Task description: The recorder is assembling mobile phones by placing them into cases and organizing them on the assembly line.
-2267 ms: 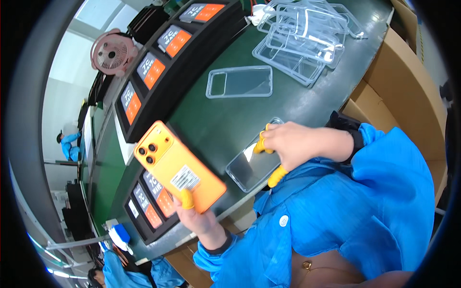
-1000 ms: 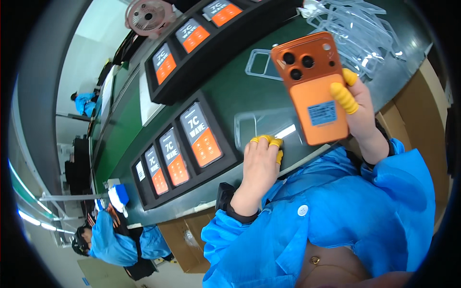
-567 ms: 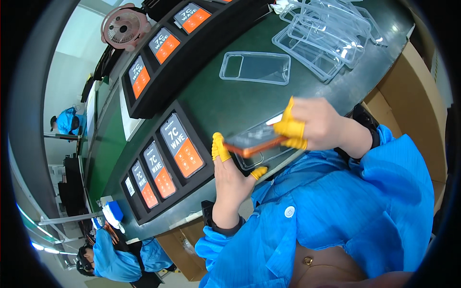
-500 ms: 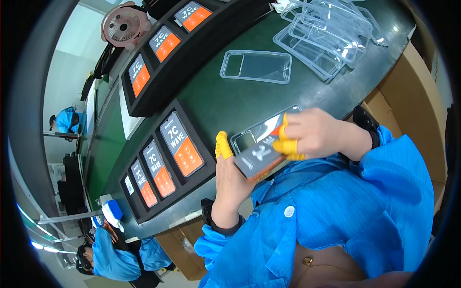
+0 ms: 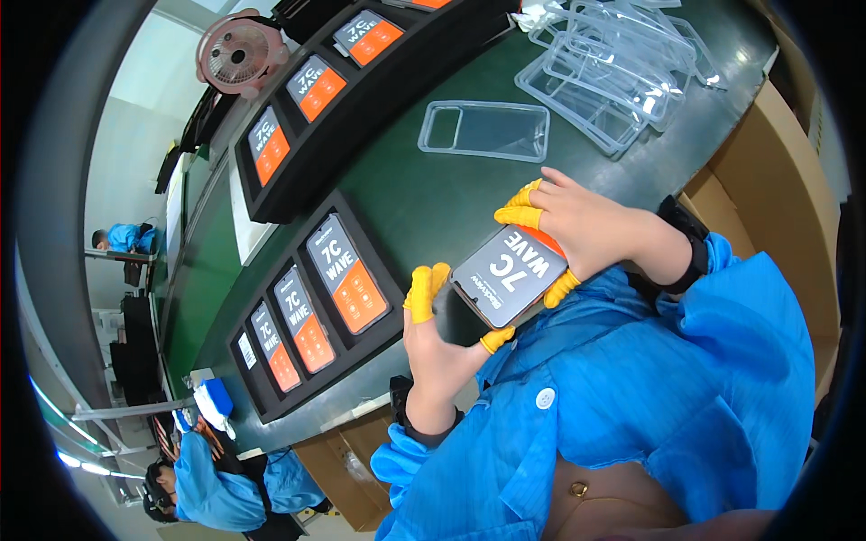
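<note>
A smartphone (image 5: 507,281) with a grey and orange film on its screen is tilted in front of my chest. My right hand (image 5: 586,230) grips its far end, yellow finger cots on the thumb and some fingers. Beside the near end is my left hand (image 5: 437,338), also in yellow cots, with thumb and fingers spread apart around the corner. The left thumb comes close to the phone's lower edge; whether it touches, I cannot tell. A single clear phone case (image 5: 492,132) lies flat on the green table beyond the phone. No second case shows around the held phone.
To the left, a black foam tray (image 5: 365,347) holds several film-covered phones, and another black tray (image 5: 338,122) stands behind it. Clear cases (image 5: 622,77) are heaped at the far right. Cardboard boxes (image 5: 767,171) flank the table (image 5: 388,171). A co-worker (image 5: 216,482) sits lower left.
The phone has turned over from its side so its filmed screen faces up. My left fingers have spread away from it. The clear case under it is out of sight now.
</note>
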A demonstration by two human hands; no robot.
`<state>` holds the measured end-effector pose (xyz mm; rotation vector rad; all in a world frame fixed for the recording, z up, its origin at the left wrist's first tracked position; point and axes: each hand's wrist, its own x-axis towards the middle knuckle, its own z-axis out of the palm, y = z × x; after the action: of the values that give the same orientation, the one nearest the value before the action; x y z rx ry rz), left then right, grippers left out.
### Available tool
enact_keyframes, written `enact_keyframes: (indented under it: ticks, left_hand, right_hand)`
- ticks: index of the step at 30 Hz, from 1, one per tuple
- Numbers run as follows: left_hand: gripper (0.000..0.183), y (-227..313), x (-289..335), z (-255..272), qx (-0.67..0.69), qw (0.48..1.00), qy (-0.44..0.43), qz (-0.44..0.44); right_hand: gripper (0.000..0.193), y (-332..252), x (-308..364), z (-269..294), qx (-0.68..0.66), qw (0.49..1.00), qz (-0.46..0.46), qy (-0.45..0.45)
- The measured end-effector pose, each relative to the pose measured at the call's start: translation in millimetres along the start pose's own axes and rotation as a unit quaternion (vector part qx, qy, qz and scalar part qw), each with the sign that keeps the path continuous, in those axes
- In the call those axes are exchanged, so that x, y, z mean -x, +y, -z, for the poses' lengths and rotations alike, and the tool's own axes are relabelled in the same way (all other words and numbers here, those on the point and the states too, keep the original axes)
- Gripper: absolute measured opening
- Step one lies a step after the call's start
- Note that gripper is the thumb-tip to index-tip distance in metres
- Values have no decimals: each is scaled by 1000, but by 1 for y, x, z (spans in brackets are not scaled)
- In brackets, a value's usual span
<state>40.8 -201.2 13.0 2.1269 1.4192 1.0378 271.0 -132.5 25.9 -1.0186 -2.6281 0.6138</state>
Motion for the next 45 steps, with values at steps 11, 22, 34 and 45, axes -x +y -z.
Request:
enact_keyframes:
  ticks: [11,22,34,45]
  left_hand:
    - [61,20,5,-8,271,949,-95,127]
    - [51,29,4,-4,177,974,-8,142]
    - [38,12,-1,7,149,983,-25,108]
    - [37,10,-4,0,265,950,43,158]
  right_hand:
    - [82,-23,-1,-17,18,948,51,314]
    - [89,-32,-7,-29,42,932,35,357]
    - [61,-22,-12,-19,-88,950,5,299]
    - [57,-23,-16,-21,-48,943,0,330]
